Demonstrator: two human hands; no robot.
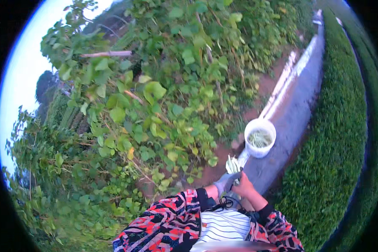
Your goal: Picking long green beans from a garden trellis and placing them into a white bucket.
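A bunch of pale green bean pods (233, 165) sticks up from my left hand (224, 184), which wears a grey glove and is closed round the pods. My right hand (244, 186), bare, meets the left one at the lower end of the bunch; its fingers are too blurred to tell whether it grips the pods. Just beyond my hands, a white plastic bucket (260, 151) stands on the concrete path, with green bean pods (259, 138) inside it.
Climbing bean plants (176, 94) on stakes rise on the left, with a bare wooden pole (107, 54) among the leaves. A narrow concrete path (289, 126) runs ahead, with a pale raised edge and reddish soil (219, 157) to its left. Low green plants (330, 151) border its right side.
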